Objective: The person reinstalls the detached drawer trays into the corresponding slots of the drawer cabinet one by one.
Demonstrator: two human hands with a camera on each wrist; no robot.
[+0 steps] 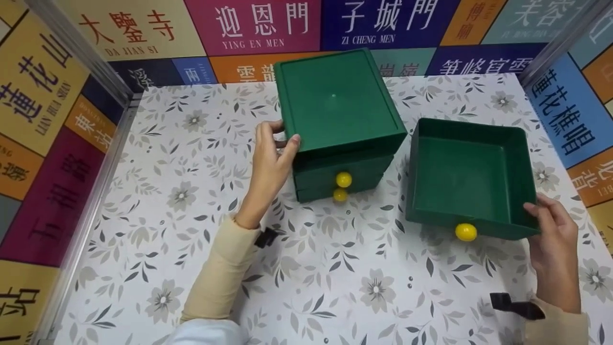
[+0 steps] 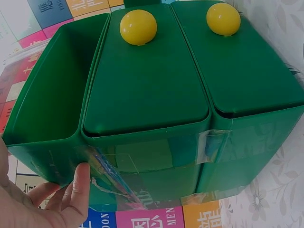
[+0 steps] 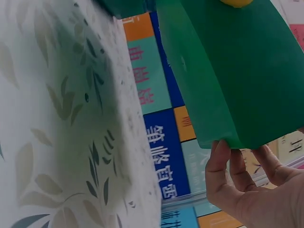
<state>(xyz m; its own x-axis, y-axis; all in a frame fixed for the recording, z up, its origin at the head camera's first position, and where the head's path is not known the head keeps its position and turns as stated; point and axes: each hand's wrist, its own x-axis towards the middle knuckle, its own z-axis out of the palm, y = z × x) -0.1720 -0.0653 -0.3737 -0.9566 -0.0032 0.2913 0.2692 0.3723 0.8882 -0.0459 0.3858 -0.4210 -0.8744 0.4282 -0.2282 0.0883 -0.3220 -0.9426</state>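
A green drawer cabinet [image 1: 340,100] stands on the table, its top slot [image 2: 61,80] without a drawer. Two closed drawers with yellow ball knobs [image 1: 343,179] sit below that slot. My left hand [image 1: 273,155] holds the cabinet at its upper left front corner, thumb and fingers against the edge and side. At the right, my right hand [image 1: 555,235] grips a separate green drawer [image 1: 464,172] by its right front corner. This drawer is empty inside, with a yellow knob [image 1: 466,232] on its front. In the right wrist view its underside is raised above the tabletop.
The table has a white cover with a grey leaf and flower print [image 1: 163,299]. Colourful panels with place names [image 1: 268,24] wall it in at the back and both sides, with metal rails [image 1: 91,52] at the corners. Clear tape [image 2: 213,145] runs along the cabinet's side.
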